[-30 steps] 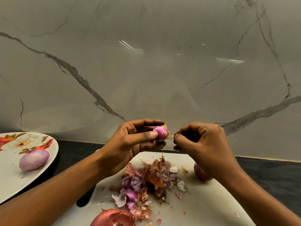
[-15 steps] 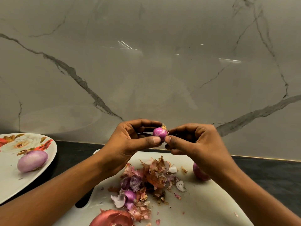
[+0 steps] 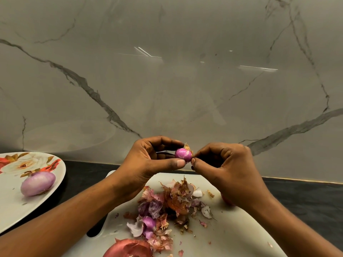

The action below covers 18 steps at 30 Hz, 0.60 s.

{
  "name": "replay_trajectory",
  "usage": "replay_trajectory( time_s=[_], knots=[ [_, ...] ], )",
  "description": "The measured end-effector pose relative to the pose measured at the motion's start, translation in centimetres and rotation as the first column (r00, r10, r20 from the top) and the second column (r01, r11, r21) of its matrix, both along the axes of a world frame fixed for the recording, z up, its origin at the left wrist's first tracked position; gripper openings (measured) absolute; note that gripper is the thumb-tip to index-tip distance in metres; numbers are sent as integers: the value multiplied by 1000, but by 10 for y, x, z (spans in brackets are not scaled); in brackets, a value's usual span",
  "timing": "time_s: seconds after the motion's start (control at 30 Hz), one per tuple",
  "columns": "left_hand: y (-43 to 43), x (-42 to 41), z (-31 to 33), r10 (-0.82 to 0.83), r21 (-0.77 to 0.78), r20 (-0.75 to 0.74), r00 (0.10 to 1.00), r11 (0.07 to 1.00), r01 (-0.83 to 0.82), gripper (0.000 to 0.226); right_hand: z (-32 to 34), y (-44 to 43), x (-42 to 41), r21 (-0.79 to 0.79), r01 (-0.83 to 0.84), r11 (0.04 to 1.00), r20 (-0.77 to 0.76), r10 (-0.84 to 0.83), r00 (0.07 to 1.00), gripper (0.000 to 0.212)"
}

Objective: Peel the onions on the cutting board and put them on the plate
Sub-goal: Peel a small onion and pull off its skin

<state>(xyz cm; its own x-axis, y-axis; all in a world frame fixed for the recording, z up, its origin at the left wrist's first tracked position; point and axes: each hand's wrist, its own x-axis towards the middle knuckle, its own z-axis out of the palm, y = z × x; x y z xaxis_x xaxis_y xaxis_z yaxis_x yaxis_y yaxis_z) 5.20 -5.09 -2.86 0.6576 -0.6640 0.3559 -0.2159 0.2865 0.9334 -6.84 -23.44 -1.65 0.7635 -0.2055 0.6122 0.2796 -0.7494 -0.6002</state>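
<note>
The left hand [image 3: 148, 164] pinches a small purple onion [image 3: 183, 154] above the far edge of the cutting board [image 3: 232, 229]; the right hand [image 3: 226, 169] pinches its right side. A peeled onion [image 3: 38, 183] lies on the plate [image 3: 11, 206], far left.

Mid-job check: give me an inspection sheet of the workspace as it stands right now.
Surface: dark counter; white cutting board lies on it.
Job's things: small onion held above the board, dry tuft on top; peeled onion on the flowered plate, left; red onion with skin on at the board's near edge; another onion mostly hidden behind the right wrist.
Clutter: pile of onion skins mid-board.
Hands: left hand holds the small onion between fingertips and thumb; right hand pinches at its right side.
Cables: nothing seen.
Surroundings: glossy marble wall behind.
</note>
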Motion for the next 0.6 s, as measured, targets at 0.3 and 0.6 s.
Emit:
replay_trajectory(
  time_s=[0.3,0.6],
  knots=[
    [1,2,1,-81,-58,-70,994,995,77,45,-1,-6,3,7,50,999,-8,-50,999,5],
    [0,4,0,-165,-94,-131,978,984,153,39,0,-2,1,-4,-68,998,89,68,994,34]
  ],
)
